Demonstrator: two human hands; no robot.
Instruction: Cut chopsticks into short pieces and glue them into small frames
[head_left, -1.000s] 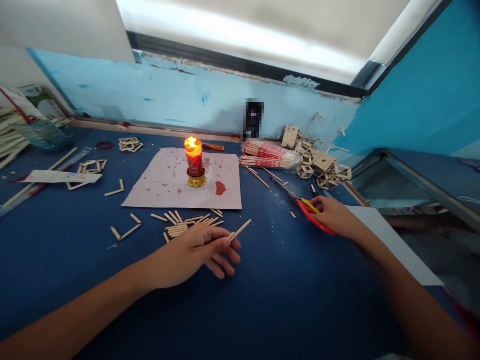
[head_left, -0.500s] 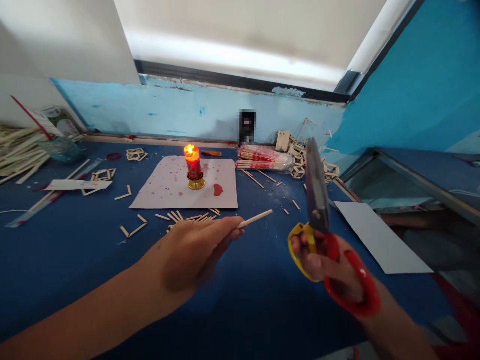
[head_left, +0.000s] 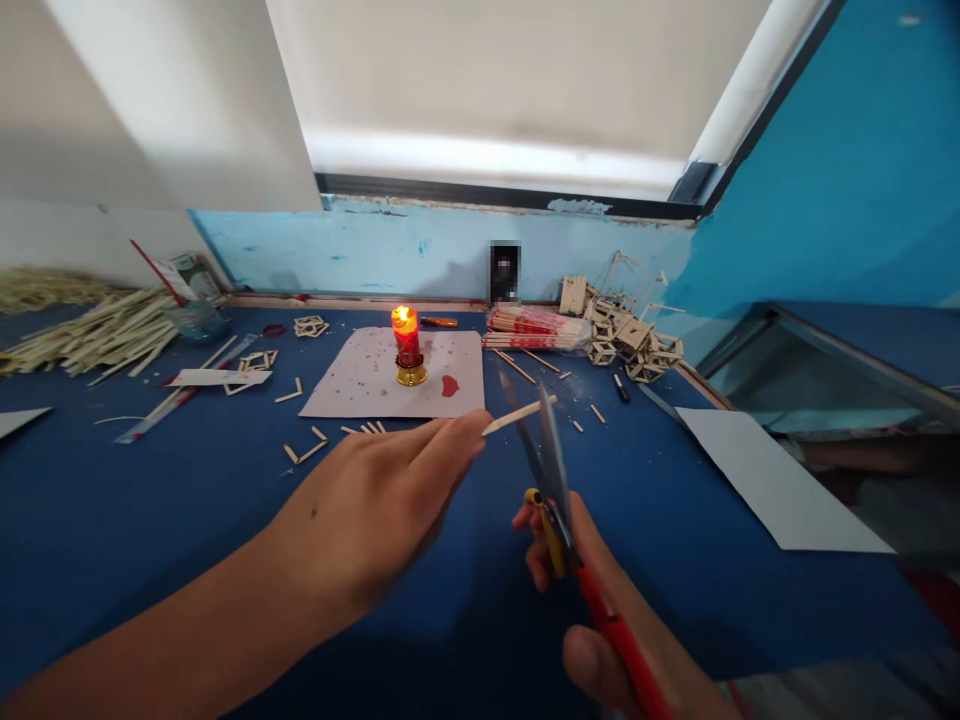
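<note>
Between the fingertips of my left hand (head_left: 390, 490) is a thin wooden stick (head_left: 517, 414), its free end pointing right. My right hand (head_left: 600, 590) grips scissors (head_left: 556, 470) with one red and one yellow handle. Their blades stand apart, pointing up, around the free part of the stick; whether they touch it I cannot tell. Behind my left hand lie short cut sticks (head_left: 369, 428), partly hidden by it. Farther back, a lit red candle (head_left: 407, 345) in a gold holder stands on a wax-spotted sheet of paper (head_left: 352, 385).
Small stick frames (head_left: 634, 335) are heaped at the back right, beside a plastic-wrapped stick bundle (head_left: 536, 330). Many long sticks (head_left: 112, 330) lie at the back left near a glass jar (head_left: 196, 320). A white sheet (head_left: 772, 480) lies at the right edge of the blue table (head_left: 187, 520).
My right hand has brought the scissors left, and the blades have spread around the stick. The view has shifted a little; my left hand still holds the stick.
</note>
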